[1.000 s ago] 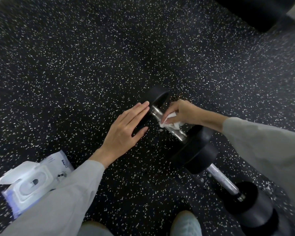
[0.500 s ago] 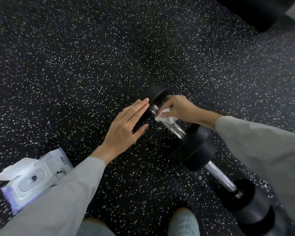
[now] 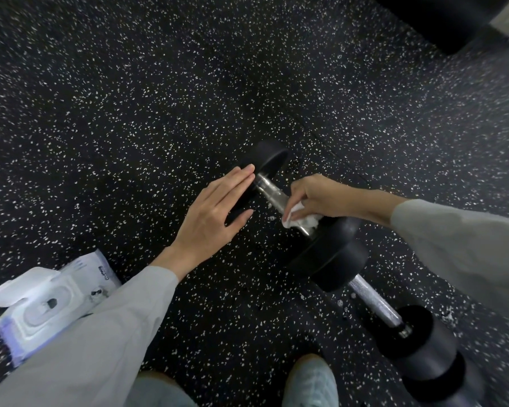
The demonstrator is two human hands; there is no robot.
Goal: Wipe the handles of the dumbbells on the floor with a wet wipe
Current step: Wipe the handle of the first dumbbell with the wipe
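Observation:
A black dumbbell [image 3: 329,257] with a shiny metal handle [image 3: 272,190] lies on the speckled floor at centre. My right hand [image 3: 318,196] pinches a crumpled white wet wipe [image 3: 301,220] against the near end of that handle, beside the big near head. My left hand [image 3: 215,214] rests flat, fingers straight, on the small far head [image 3: 272,158]. A second dumbbell [image 3: 417,339] with a knurled handle [image 3: 375,302] lies end to end with the first, at lower right.
A white pack of wet wipes [image 3: 44,306] with its lid flipped up lies on the floor at lower left, partly under my left sleeve. My knees [image 3: 309,380] show at the bottom edge. A dark object [image 3: 441,22] fills the top right corner.
My right hand has slid the wipe along the handle from the far head toward the near head. My left hand has stayed on the far head.

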